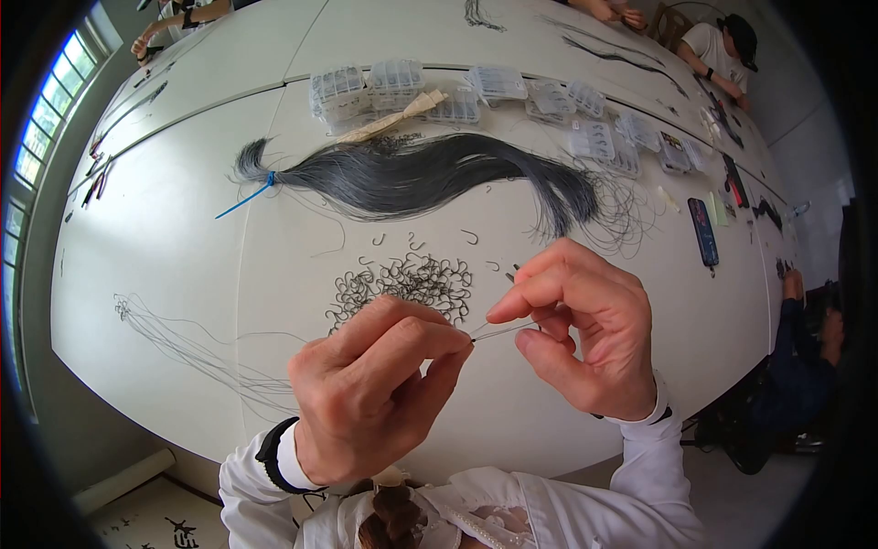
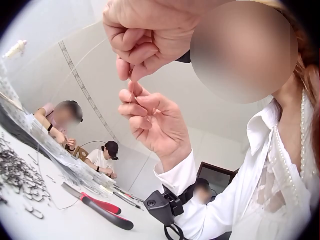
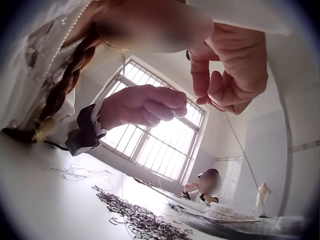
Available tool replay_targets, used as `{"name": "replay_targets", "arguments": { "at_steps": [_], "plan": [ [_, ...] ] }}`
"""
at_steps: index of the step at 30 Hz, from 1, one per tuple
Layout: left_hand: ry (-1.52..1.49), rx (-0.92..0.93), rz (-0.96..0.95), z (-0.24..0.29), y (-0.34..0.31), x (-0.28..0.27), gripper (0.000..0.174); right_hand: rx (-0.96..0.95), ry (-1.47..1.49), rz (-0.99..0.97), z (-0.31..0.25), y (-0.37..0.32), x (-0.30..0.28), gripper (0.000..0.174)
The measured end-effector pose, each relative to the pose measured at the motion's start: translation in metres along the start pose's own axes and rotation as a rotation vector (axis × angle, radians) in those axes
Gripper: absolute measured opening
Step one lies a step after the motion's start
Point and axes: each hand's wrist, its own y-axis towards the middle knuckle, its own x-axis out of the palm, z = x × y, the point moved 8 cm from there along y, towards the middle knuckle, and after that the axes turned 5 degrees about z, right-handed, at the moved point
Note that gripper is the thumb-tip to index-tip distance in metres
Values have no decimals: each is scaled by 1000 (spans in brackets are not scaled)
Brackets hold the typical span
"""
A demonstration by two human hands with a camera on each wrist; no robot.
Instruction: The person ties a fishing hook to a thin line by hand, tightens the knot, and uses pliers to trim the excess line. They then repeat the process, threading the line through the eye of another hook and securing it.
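Observation:
In the head view, my left hand (image 1: 380,389) pinches a thin line (image 1: 501,331) between thumb and fingertips, with a small dark bit at the tips. Just to its right, my right hand (image 1: 590,334) has curled fingers around the line's other part. The left wrist view shows the left hand (image 2: 155,40) above the right hand (image 2: 160,125), fingertips close together. In the right wrist view a strand runs down from the right hand (image 3: 232,70), beside the left hand (image 3: 142,107). Whether a hook is hidden in the left fingers, I cannot tell.
Behind the hands lies a pile of hooks (image 1: 402,285), then a dark bundle of strands (image 1: 402,174) with a blue tie. Clear boxes (image 1: 498,82) stand farther back. Tied lines (image 1: 197,343) lie left. Red-handled pliers (image 2: 102,206) rest on the table; other people sit around it.

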Motion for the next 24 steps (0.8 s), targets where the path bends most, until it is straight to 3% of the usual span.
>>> {"name": "replay_targets", "arguments": {
  "at_steps": [8, 20, 24],
  "plan": [
    [63, 55, -1, 7, -1, 0, 14, 1, -72, -66, -3, 1, 7, 15],
    [88, 126, -44, 9, -4, 4, 15, 47, -56, 11, 2, -2, 8, 9],
    [1, 33, -50, 3, -3, 5, 15, 67, -24, 26, 4, -2, 9, 10]
  ]
}}
